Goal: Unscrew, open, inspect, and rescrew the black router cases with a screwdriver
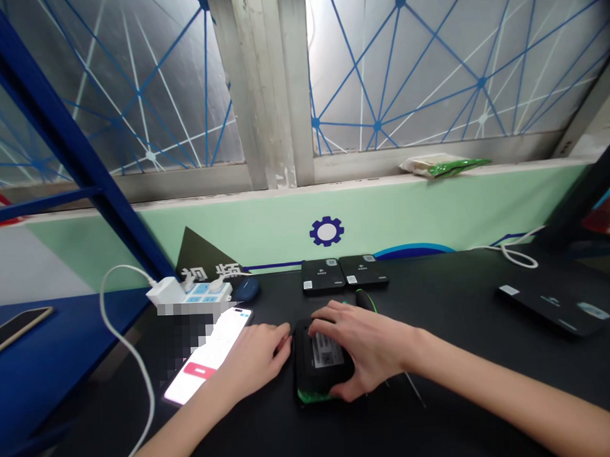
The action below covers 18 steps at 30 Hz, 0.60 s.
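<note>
A black box-shaped device [317, 375] lies on the dark table in front of me, a printed label with a square code on top and a green strip along its near edge. My right hand [356, 347] reaches across it, fingers on its upper face and thumb at its near right corner. At its left edge is my left hand [264, 353], fingers curled together; their tips meet or nearly meet the edge, and whatever they hold is hidden. A screwdriver with a black and green handle [366, 301] lies partly under my right hand and wrist.
Left of my left hand lies a lit phone [209, 355], near a white power strip [207, 293] and a dark blue rounded case [247, 289]. Two flat black boxes [323, 276] sit at the back; another black box [553, 310] lies right. A white cable [139, 357] runs along the left.
</note>
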Each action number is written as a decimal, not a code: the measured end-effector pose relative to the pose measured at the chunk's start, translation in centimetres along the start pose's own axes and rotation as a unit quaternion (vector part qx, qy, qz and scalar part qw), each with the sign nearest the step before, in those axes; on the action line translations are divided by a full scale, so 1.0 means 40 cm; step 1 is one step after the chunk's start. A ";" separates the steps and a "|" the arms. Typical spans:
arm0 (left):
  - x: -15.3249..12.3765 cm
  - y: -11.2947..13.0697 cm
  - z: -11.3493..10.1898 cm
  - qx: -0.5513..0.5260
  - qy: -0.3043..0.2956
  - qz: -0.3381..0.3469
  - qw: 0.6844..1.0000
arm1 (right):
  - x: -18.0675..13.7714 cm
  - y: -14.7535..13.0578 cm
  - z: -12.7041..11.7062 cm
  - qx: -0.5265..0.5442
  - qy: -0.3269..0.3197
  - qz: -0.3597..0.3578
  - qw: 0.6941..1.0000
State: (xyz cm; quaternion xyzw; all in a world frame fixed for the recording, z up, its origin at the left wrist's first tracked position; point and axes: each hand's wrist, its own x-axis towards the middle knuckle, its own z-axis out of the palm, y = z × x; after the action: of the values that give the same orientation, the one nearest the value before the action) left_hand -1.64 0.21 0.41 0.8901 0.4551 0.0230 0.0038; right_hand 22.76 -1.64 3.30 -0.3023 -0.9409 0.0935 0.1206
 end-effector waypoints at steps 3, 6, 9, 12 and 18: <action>0.000 -0.001 0.000 0.000 0.002 -0.001 1.000 | 0.000 0.001 0.003 -0.008 0.001 -0.002 1.000; -0.001 -0.002 0.000 -0.003 0.004 0.000 1.000 | 0.002 0.002 0.006 -0.008 0.000 0.001 1.000; -0.002 -0.001 0.000 -0.008 0.001 -0.002 1.000 | 0.004 0.003 0.009 0.003 0.001 0.005 1.000; -0.001 0.000 -0.002 -0.011 0.000 -0.001 1.000 | 0.003 0.003 0.005 0.018 0.000 0.010 1.000; -0.002 -0.002 -0.004 -0.007 0.002 0.001 1.000 | 0.001 0.018 -0.019 0.027 0.035 0.017 0.999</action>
State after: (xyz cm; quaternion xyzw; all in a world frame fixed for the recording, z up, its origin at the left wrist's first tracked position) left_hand -1.76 0.18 0.55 0.8907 0.4537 0.0279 0.0090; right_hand 23.36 -0.97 3.87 -0.3176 -0.9282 0.1097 0.1600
